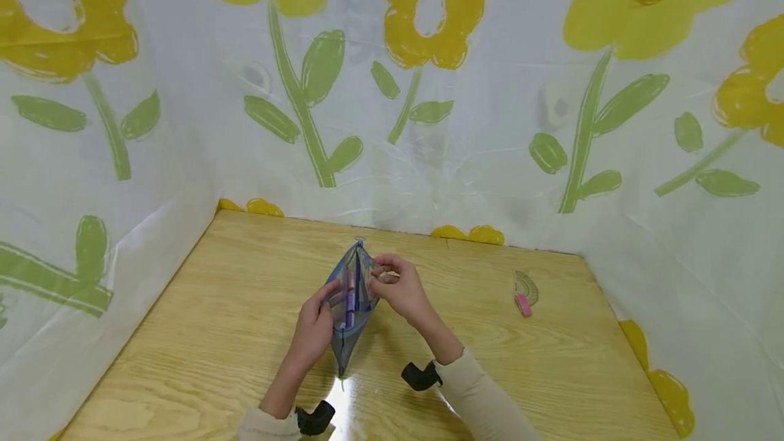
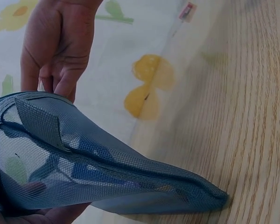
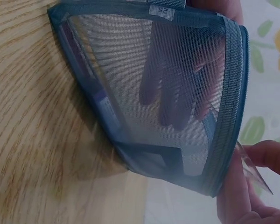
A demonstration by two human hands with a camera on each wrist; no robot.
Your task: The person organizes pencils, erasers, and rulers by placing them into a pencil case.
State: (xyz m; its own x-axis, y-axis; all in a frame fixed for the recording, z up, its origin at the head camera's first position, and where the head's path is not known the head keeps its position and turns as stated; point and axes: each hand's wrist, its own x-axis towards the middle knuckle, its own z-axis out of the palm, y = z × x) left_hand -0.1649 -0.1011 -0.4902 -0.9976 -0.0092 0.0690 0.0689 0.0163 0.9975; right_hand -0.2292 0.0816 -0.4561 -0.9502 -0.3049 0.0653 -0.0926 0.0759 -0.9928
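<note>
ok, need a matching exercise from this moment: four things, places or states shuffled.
Things:
1. mesh pouch
2. protractor
3. left hand
4. right hand

Places or states:
A. pinches a clear piece
B. flat on the table
C. holds the pouch's side
D. blue, its opening spread

Pairs: 1-D, 2-B, 3-C, 4-A

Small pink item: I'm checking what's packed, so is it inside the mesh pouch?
No, the small pink item lies on the table by the clear protractor, apart from the mesh pouch.
</note>
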